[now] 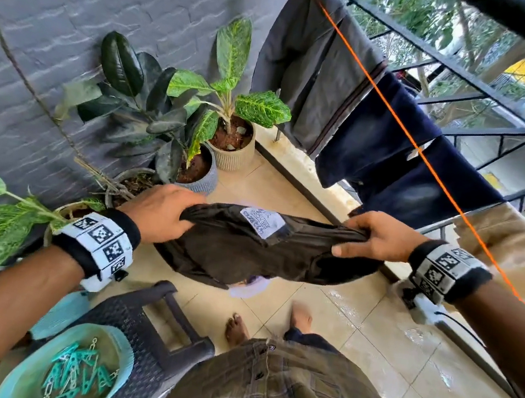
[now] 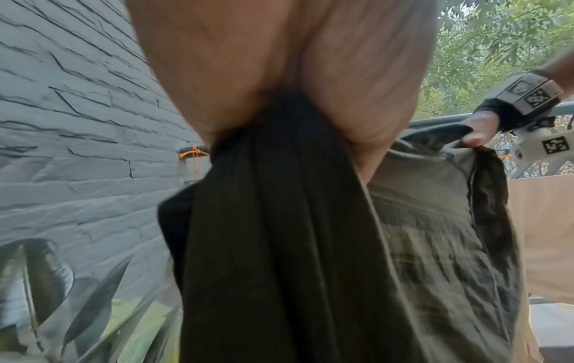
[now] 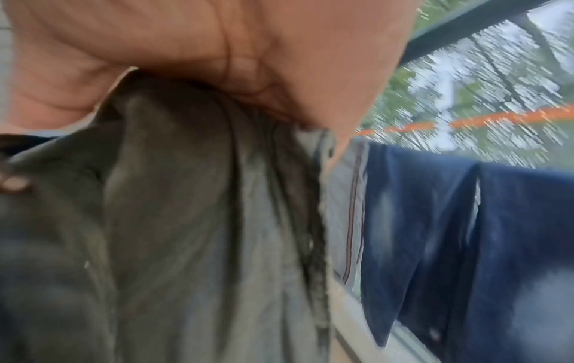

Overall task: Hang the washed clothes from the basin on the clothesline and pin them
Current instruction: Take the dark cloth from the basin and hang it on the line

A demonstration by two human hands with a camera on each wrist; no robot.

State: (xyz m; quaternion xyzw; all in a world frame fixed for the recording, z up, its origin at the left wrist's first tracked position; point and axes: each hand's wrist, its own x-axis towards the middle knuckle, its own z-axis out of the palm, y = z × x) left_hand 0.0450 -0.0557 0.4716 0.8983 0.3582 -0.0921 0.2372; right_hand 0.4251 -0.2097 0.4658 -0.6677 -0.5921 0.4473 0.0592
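Observation:
I hold a dark brown garment (image 1: 256, 250) with a white label stretched between both hands at waist height. My left hand (image 1: 162, 210) grips its left end, my right hand (image 1: 372, 238) grips its right end. The wrist views show the same cloth (image 2: 279, 245) (image 3: 186, 221) bunched under each palm, and my right hand (image 2: 478, 127) shows across the garment. The orange clothesline (image 1: 404, 132) runs diagonally above and right of my hands; grey trousers (image 1: 314, 68), dark blue jeans (image 1: 396, 158) and a tan cloth (image 1: 517, 248) hang on it. A lilac basin (image 1: 248, 288) peeks out under the garment.
A teal bowl of green clothespins (image 1: 75, 372) sits on a dark plastic chair (image 1: 156, 348) at my lower left. Potted plants (image 1: 199, 112) stand against the grey brick wall (image 1: 60, 8). A black railing (image 1: 482, 82) runs behind the line. The tiled floor (image 1: 383, 358) looks wet.

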